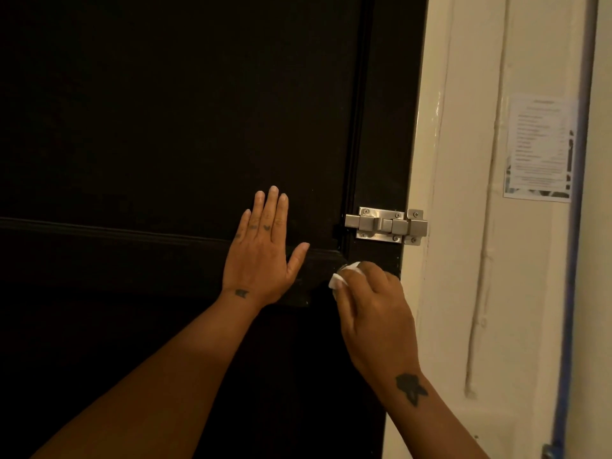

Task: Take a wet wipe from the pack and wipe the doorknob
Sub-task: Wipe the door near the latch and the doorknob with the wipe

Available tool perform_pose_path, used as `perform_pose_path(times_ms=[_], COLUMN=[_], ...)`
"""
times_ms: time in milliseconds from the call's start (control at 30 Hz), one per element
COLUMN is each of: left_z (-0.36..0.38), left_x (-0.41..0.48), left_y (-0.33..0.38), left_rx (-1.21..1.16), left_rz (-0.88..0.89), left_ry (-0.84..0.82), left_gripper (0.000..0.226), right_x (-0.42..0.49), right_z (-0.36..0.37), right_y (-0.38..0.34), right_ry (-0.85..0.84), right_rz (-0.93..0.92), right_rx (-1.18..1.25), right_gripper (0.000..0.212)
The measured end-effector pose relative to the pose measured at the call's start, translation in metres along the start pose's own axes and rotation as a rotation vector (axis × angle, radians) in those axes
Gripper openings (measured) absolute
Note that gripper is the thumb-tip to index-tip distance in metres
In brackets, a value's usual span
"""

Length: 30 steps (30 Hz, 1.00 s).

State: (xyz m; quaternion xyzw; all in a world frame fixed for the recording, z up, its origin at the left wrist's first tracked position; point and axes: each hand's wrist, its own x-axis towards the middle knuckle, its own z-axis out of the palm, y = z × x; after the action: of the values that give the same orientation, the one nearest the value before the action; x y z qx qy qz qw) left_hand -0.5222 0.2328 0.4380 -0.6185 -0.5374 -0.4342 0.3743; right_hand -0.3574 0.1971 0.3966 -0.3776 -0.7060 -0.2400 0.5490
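Observation:
My right hand [371, 309] is curled around a white wet wipe [339, 279] and pressed against the black door [165, 127] just below the bolt. The doorknob itself is hidden under that hand and the wipe. Only a crumpled edge of the wipe shows past my fingers. My left hand [261, 250] lies flat on the door to the left, fingers spread and pointing up, holding nothing. The wipe pack is not in view.
A steel slide bolt [385, 225] is screwed to the door's right edge, right above my right hand. A cream wall [463, 226] runs along the right, with a printed paper notice [539, 147] stuck on it and a blue-edged strip [576, 226] beside.

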Motion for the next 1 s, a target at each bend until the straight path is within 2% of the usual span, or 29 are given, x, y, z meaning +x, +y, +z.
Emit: perform_pose_path(times_ms=[133, 233, 400, 500, 633, 767, 900, 1000], left_z=[0.000, 0.000, 0.000, -0.001, 0.000, 0.000, 0.002, 0.002], left_x=[0.000, 0.000, -0.001, -0.001, -0.001, -0.001, -0.001, 0.000], left_y=[0.000, -0.001, -0.001, -0.001, 0.000, 0.000, 0.000, 0.001], left_rx=[0.003, 0.007, 0.017, 0.017, 0.026, 0.035, 0.049, 0.038], left_rz=[0.002, 0.006, 0.015, 0.015, 0.016, 0.015, 0.017, 0.014], left_ry=[-0.006, -0.005, 0.019, 0.020, 0.008, 0.008, 0.017, 0.034], left_gripper=[0.073, 0.072, 0.073, 0.074, 0.074, 0.074, 0.074, 0.074], right_x=[0.011, 0.022, 0.026, 0.019, 0.005, -0.014, -0.023, -0.013], right_z=[-0.012, -0.021, -0.037, -0.031, -0.019, -0.007, -0.006, -0.004], right_y=[-0.002, 0.006, 0.030, 0.035, 0.030, 0.022, 0.030, 0.027], right_ry=[-0.040, -0.050, 0.207, 0.138, 0.053, -0.058, -0.051, -0.010], right_rz=[0.071, 0.145, 0.105, 0.041, 0.025, -0.032, -0.076, -0.029], right_rx=[0.136, 0.204, 0.162, 0.210, 0.394, 0.391, 0.402, 0.447], right_gripper=[0.017, 0.021, 0.009, 0.014, 0.033, 0.043, 0.048, 0.042])
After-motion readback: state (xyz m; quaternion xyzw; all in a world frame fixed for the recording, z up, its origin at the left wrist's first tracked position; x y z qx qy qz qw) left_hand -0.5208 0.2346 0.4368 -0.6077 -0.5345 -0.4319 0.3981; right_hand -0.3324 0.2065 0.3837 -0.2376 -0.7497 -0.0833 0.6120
